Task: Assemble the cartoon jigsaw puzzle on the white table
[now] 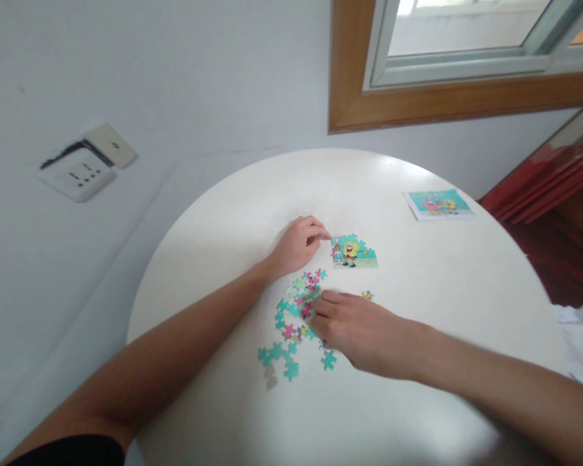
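Note:
A partly joined jigsaw puzzle (354,251) lies flat on the round white table (447,291), showing a yellow square cartoon figure on teal. At its upper left edge rests a fingertip of my left hand (298,244), whose other fingers are loosely bent, with a gap to the thumb and nothing visible held. Below the puzzle is a spread of loose jigsaw pieces (291,370), mostly teal, some pink. My right hand (342,323) reaches into the right side of this spread, fingers curled down and drawn together. Its fingertips are partly hidden, so what they grip does not show.
One loose yellow piece (367,295) lies apart, above my right wrist. Toward the back right of the table is a picture card (440,205) with cartoon figures. A wall with a socket (80,173) and a wood-framed window (352,107) stand behind; a red curtain (548,188) hangs at right.

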`<move>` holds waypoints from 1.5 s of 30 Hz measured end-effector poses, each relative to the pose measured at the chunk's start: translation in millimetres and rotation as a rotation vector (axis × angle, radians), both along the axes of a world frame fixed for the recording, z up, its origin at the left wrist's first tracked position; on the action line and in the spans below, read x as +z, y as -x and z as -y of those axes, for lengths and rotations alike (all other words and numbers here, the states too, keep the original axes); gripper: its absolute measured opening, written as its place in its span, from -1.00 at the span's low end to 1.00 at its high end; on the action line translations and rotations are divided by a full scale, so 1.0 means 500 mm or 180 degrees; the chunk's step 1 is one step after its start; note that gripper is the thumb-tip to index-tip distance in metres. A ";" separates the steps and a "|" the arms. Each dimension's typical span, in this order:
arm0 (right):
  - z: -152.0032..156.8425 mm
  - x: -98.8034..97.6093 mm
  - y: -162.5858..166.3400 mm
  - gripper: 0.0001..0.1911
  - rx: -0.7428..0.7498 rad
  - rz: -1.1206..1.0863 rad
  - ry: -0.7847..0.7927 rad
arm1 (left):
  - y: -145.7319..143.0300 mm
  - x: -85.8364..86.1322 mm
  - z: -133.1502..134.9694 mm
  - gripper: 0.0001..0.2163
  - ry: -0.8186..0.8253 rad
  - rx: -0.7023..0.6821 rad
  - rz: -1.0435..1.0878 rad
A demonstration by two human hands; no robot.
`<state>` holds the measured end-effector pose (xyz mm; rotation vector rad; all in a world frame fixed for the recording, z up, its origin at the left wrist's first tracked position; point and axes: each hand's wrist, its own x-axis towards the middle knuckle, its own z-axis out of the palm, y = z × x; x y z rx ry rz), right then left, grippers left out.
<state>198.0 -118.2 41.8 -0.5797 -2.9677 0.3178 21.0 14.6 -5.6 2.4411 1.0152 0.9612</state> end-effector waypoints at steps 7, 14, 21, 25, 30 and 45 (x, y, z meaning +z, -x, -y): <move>0.003 0.013 -0.002 -0.83 0.0073 0.0094 -0.0179 | 0.001 0.001 0.000 -0.68 0.0039 0.0013 -0.0027; 0.004 0.018 -0.001 -0.80 0.0152 0.0040 -0.0088 | 0.000 0.000 0.000 -0.69 0.0048 -0.0004 0.0009; -0.051 0.028 -0.028 -0.87 -0.0017 -0.1026 0.1037 | 0.002 -0.002 -0.002 -0.70 -0.0046 -0.0071 -0.0045; -0.131 -0.004 -0.066 -0.92 -0.1282 -0.2615 0.1149 | 0.002 0.001 0.000 -0.71 -0.0046 -0.0226 -0.0129; -0.221 -0.081 -0.103 -0.86 -0.2623 -0.3458 0.0809 | -0.001 0.001 0.003 -0.68 -0.0022 -0.0248 -0.0008; -0.272 -0.126 -0.107 -0.82 -0.2807 -0.3504 0.1037 | -0.003 0.000 0.008 -0.61 0.0029 -0.0543 -0.0310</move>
